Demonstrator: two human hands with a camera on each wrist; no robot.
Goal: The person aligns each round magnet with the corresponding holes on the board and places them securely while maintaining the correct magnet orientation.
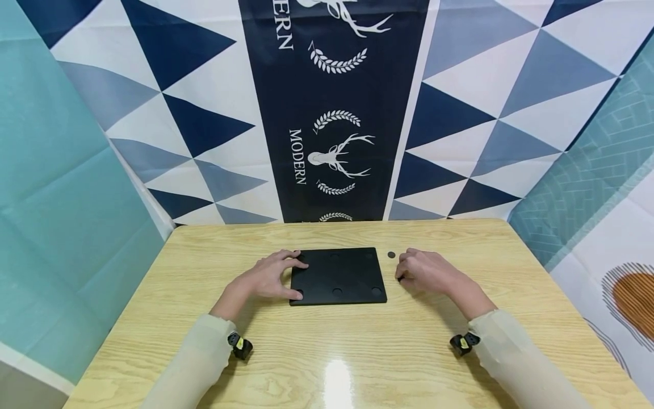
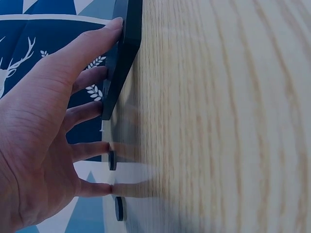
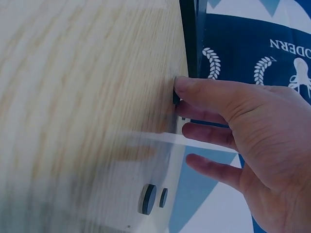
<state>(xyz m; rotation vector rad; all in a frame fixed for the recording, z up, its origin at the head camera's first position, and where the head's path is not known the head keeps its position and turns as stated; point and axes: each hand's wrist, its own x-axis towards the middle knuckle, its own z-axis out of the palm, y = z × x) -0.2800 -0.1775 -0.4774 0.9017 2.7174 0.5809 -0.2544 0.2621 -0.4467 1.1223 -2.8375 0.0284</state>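
A flat black board (image 1: pixel 337 275) with several shallow round recesses lies on the table. My left hand (image 1: pixel 273 275) rests on its left end with spread, fairly straight fingers; the thumb touches the near left corner, as the left wrist view also shows on the board's edge (image 2: pixel 127 36). To the right of the board, my right hand (image 1: pixel 424 270) pinches a small black disc (image 3: pixel 176 92) between thumb and fingertips, close over the tabletop. The other fingers of that hand hang loosely, and the hand partly covers the disc in the head view.
Another dark disc (image 1: pixel 391 254) lies on the table just beyond the board's right edge. Two discs lie below my left fingers, the nearer disc (image 2: pixel 119 208) at the bottom. The right wrist view has two more, including a thicker-looking disc (image 3: pixel 149 199). Patterned cloth (image 1: pixel 337 113) hangs behind the wooden table (image 1: pixel 286 352).
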